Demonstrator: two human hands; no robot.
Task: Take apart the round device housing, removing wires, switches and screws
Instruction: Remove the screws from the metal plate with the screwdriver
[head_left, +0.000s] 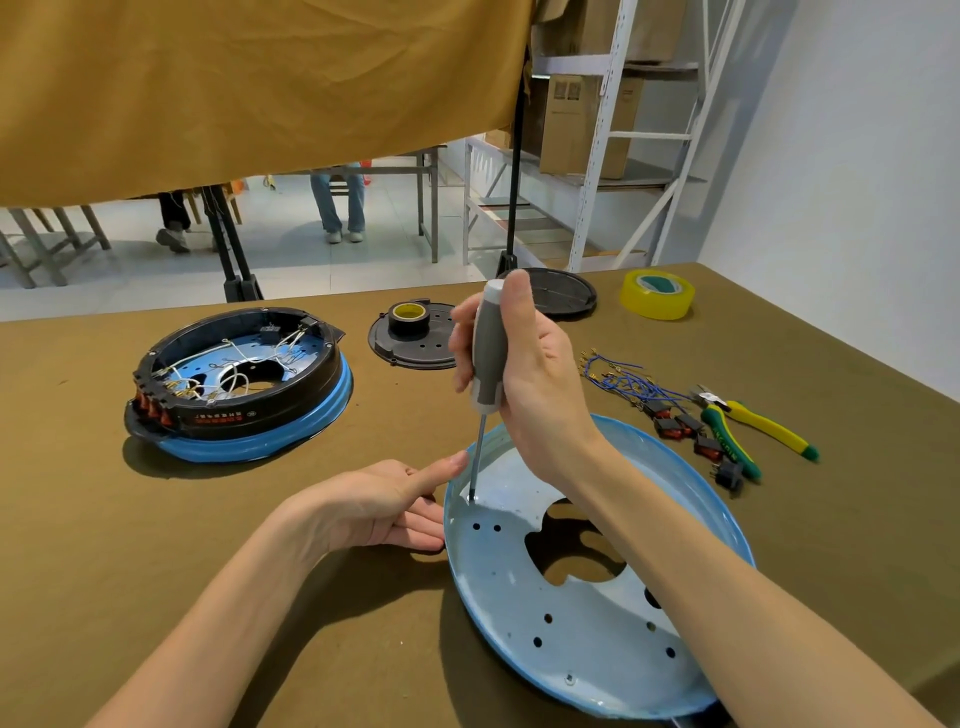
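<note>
A light blue round plate (519, 597) with holes and a large cut-out lies in front of me. My right hand (530, 374) grips a grey-handled screwdriver (488, 358) held upright, its tip set in a hole near the plate's left rim. My left hand (395, 509) rests with straight fingers against the plate's left edge, the thumb near the screwdriver shaft. At the left stands a second round housing (244, 384), black ring on a blue base, with white wires and red switches inside.
Removed blue wires (618, 376) and red switches (680, 428) lie at the right beside yellow-green pliers (748, 431). Two black covers (415, 343) (566, 291), black tape (409, 318) and a yellow tape roll (657, 294) sit farther back. The table ends behind them.
</note>
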